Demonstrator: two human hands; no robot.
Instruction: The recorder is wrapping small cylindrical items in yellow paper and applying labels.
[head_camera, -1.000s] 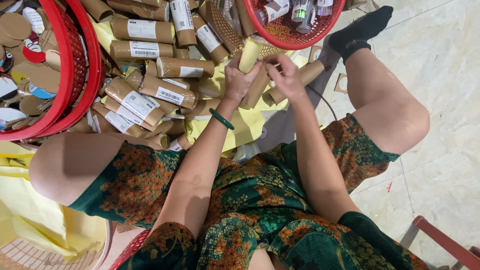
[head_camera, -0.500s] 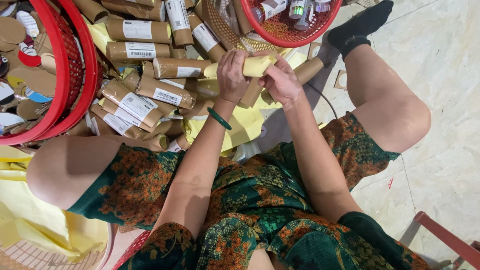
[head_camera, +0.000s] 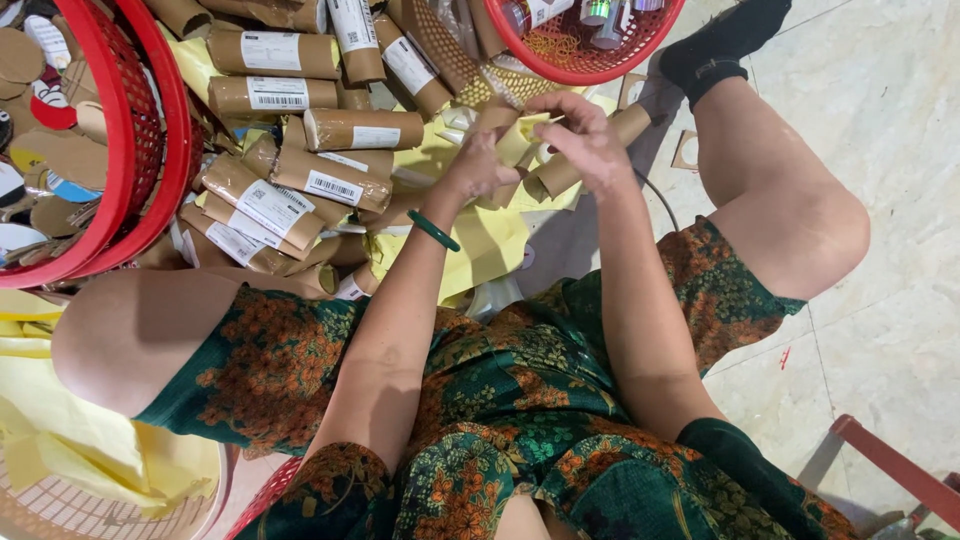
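Tube (head_camera: 497, 128), brown cardboard, held above yellow sheets (head_camera: 480, 240), near red basket (head_camera: 590, 70). Left hand (head_camera: 480, 165) clenched around it. Right hand (head_camera: 588, 140) pinches yellow paper (head_camera: 527, 127) at its top. Labelled tubes (head_camera: 300, 175) piled left.

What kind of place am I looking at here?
Probably a home or small workshop floor used for packing parcels. A person sits on pale floor tiles beside a heap of labelled cardboard tubes and red baskets, both hands on one tube.
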